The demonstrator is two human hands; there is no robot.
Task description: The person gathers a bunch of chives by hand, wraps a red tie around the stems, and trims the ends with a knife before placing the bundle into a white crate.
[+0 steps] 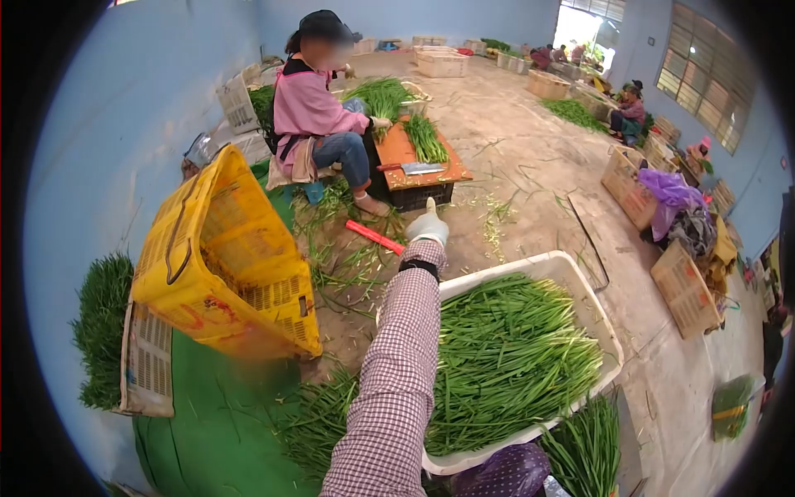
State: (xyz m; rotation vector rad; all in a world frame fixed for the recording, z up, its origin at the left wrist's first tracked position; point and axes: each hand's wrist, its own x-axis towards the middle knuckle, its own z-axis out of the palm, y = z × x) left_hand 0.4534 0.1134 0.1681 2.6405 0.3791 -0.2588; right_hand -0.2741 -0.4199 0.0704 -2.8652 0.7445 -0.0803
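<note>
My left hand (pixel 429 227), in a white glove, reaches forward on an outstretched arm with a checked sleeve (pixel 389 364) and a dark band at the wrist. One finger points straight out; the other fingers are mostly hidden, and I see nothing held. Just beyond the fingertip stands a black crate (pixel 422 196) under an orange board (pixel 397 149), with a knife (pixel 422 168) and cut garlic chives (pixel 425 139) on it. A red stick-like piece (pixel 374 237) shows beside my wrist. Below my arm, a white tub (pixel 613 348) holds many green chives (pixel 513 356). My right hand is out of view.
A person in pink (pixel 310 103) sits beside the board, handling greens. A tilted yellow crate (pixel 207 248) stands at left on a green mat (pixel 215 414). Chives (pixel 588 447) lie by the tub. A thin black rod (pixel 590 240) and crates (pixel 683 290) are at right.
</note>
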